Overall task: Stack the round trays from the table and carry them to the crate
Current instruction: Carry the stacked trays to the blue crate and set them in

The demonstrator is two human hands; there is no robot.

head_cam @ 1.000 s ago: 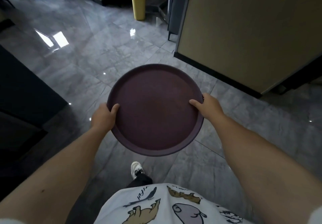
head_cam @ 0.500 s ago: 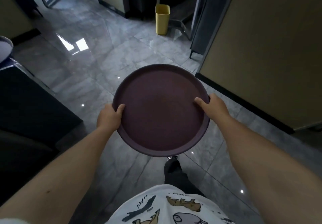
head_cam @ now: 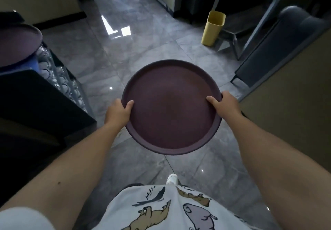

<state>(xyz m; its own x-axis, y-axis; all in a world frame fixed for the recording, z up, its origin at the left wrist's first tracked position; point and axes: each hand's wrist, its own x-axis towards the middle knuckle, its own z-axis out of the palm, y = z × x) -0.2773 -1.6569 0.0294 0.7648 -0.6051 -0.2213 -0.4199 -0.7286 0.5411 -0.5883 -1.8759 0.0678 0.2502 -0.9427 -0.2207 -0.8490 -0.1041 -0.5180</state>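
I carry a round dark purple tray (head_cam: 170, 111) level in front of me above the grey tiled floor; I cannot tell whether more trays sit under it. My left hand (head_cam: 117, 113) grips its left rim, thumb inside the rim. My right hand (head_cam: 224, 105) grips the right rim the same way. Another round purple tray (head_cam: 17, 45) rests at the far left on top of a rack of clear glasses (head_cam: 59, 76), with something blue beneath it.
A dark counter (head_cam: 35, 104) stands close on my left. On the right are a tan partition (head_cam: 295, 108) and a dark padded chair (head_cam: 279, 47). A yellow bin (head_cam: 213, 28) stands ahead on the floor (head_cam: 136, 50). My shoe (head_cam: 172, 178) shows below.
The view has swung left as I walk: the bin and partition slid right, and the tray on the glass rack came into view at the left. My grip on the tray is unchanged.
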